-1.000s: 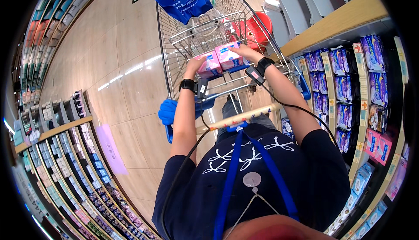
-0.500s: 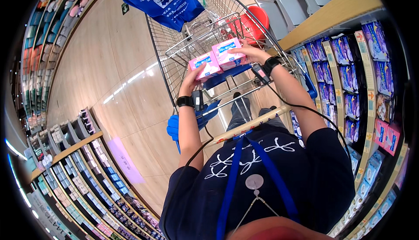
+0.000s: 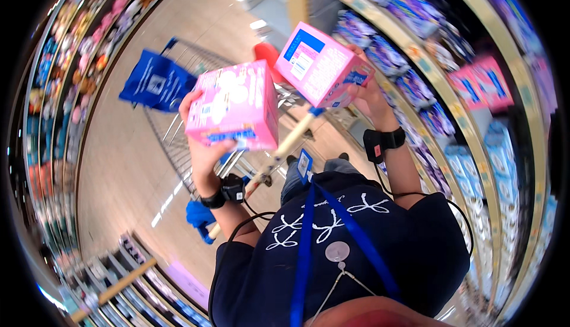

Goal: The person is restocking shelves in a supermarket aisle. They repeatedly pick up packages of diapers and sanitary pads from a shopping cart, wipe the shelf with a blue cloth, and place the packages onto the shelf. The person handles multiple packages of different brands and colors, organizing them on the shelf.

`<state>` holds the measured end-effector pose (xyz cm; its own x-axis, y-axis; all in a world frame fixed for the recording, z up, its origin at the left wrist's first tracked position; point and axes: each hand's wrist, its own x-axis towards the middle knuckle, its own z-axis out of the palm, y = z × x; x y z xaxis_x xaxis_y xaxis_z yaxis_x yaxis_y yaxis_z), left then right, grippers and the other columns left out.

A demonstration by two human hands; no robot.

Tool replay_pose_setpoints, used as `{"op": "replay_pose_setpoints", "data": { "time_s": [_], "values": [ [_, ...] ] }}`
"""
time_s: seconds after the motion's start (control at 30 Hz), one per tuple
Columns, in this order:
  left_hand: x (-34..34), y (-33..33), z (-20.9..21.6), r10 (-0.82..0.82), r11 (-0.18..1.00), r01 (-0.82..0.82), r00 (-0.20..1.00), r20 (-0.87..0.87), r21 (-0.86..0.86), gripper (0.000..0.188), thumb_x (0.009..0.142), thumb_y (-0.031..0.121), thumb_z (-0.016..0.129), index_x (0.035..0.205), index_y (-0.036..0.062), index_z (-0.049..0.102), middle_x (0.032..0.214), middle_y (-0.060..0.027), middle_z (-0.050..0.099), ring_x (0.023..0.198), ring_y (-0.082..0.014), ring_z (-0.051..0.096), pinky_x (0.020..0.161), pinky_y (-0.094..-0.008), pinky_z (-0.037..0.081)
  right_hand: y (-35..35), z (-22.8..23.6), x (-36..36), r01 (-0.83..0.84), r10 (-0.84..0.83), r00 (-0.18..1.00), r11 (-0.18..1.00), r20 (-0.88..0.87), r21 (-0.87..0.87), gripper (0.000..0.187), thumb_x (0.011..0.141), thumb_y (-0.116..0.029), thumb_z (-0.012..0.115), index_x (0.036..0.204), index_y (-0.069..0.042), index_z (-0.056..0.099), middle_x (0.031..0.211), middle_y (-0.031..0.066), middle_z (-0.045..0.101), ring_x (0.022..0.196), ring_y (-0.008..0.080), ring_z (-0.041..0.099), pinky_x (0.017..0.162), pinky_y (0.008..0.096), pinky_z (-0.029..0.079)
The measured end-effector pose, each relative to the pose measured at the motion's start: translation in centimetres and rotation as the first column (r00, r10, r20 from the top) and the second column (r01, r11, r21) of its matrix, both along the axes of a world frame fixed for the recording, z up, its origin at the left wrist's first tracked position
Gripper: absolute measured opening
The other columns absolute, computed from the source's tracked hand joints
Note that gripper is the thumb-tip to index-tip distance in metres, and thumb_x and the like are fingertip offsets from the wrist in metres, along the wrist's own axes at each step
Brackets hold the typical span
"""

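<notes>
Each of my hands grips a pink sanitary pad pack, raised toward the camera above the cart. My left hand (image 3: 202, 143) is closed round the left pink pack (image 3: 231, 104), thumb along its lower side. In my right hand (image 3: 369, 92) is the right pink pack (image 3: 314, 65), tilted, with a blue printed panel showing on one face. A gap lies between the two packs. Behind them stands the wire shopping cart (image 3: 172, 140), partly hidden, with a blue cloth bag (image 3: 155, 82) at its far end.
Shelves of purple packs (image 3: 409, 9) rise close on my right, with similar pink packs (image 3: 484, 83) among them. A red basin (image 3: 270, 59) shows behind the packs. Plush toys (image 3: 89, 45) line a shelf at far left. The cart's handle (image 3: 291, 140) crosses before my legs.
Both packs have come up out of the cart area toward the camera and moved apart. The right one has turned to another face. My view has swung toward the right-hand shelves.
</notes>
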<state>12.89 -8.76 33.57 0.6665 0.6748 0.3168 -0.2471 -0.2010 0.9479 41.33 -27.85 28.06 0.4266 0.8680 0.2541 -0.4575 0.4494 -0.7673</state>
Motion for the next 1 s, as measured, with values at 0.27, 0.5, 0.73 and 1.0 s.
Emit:
{"op": "replay_pose_setpoints", "data": {
  "time_s": [0.27, 0.5, 0.73, 1.0],
  "values": [
    [16.2, -14.2, 2.4, -0.647, 0.714, 0.698, 0.684, 0.338, -0.047, 0.098, 0.049, 0.033, 0.098, 0.125, 0.0148, 0.040, 0.149, -0.0336, 0.028, 0.138, -0.0451, 0.035, 0.109, -0.0524, 0.036, -18.6, 1.7, 5.5, 0.565, -0.571, 0.820, 0.819, 0.046, 0.099, 0.094, 0.064, -0.010, 0.090, 0.133, -0.015, 0.027, 0.130, 0.0049, 0.046, 0.125, 0.0185, 0.047, 0.104, 0.0351, 0.043],
    [25.2, -21.2, 2.5, -0.897, 0.290, 0.956, 0.255, 0.362, 0.043, 0.096, 0.051, 0.032, 0.098, 0.127, 0.0168, 0.040, 0.151, -0.0389, 0.019, 0.138, -0.0458, 0.035, 0.107, -0.0539, 0.038, -26.5, 0.8, 7.2, 0.836, -0.827, 0.541, 0.549, 0.152, 0.012, 0.082, 0.063, -0.004, 0.090, 0.113, -0.016, 0.026, 0.122, 0.0033, 0.045, 0.116, 0.0132, 0.047, 0.098, 0.0302, 0.042],
    [29.1, -22.6, 3.6, -0.978, 0.044, 0.994, 0.022, 0.206, 0.102, 0.101, 0.052, 0.033, 0.098, 0.130, 0.0130, 0.037, 0.154, -0.0349, 0.018, 0.140, -0.0430, 0.033, 0.108, -0.0510, 0.035, -29.9, -1.0, 7.4, 0.958, -0.884, 0.271, 0.285, 0.381, -0.021, 0.090, 0.061, -0.004, 0.091, 0.124, -0.013, 0.027, 0.122, 0.0041, 0.046, 0.113, 0.0139, 0.049, 0.098, 0.0302, 0.042],
    [31.7, -22.5, 3.4, -0.999, -0.040, 0.996, -0.039, -0.025, 0.077, 0.103, 0.050, 0.031, 0.099, 0.133, 0.0118, 0.041, 0.153, -0.0276, 0.026, 0.141, -0.0373, 0.033, 0.110, -0.0487, 0.033, -32.5, 1.3, 3.8, 0.989, -0.847, 0.079, 0.133, 0.526, 0.067, 0.094, 0.059, -0.001, 0.090, 0.141, -0.006, 0.045, 0.142, 0.0096, 0.046, 0.131, 0.0198, 0.044, 0.108, 0.0348, 0.040]
  ]
}}
